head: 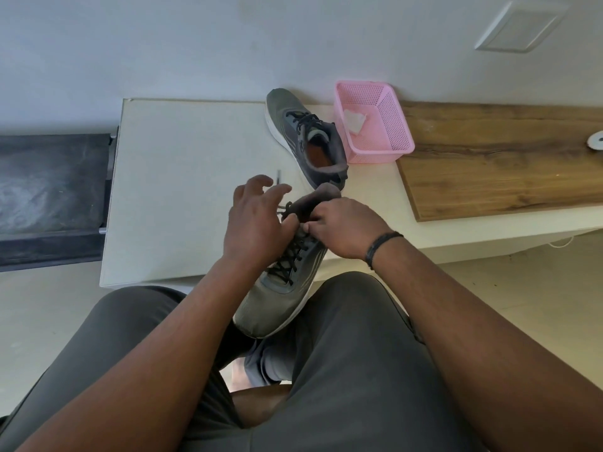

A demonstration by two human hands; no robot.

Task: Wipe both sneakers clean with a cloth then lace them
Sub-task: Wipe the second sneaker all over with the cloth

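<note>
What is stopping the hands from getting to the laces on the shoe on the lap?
Nothing visible. The left hand and right hand are already at the black laces of the near sneaker.

free: bare worktop (182, 177) left of both hands, open right to its left edge | blocked: far sneaker (306, 138) touching pink basket (375, 122) at the back right | right: wooden board (502, 158) lying flat | near edge: second sneaker (280, 282) overhanging, hands (254, 223) on its laces
</note>
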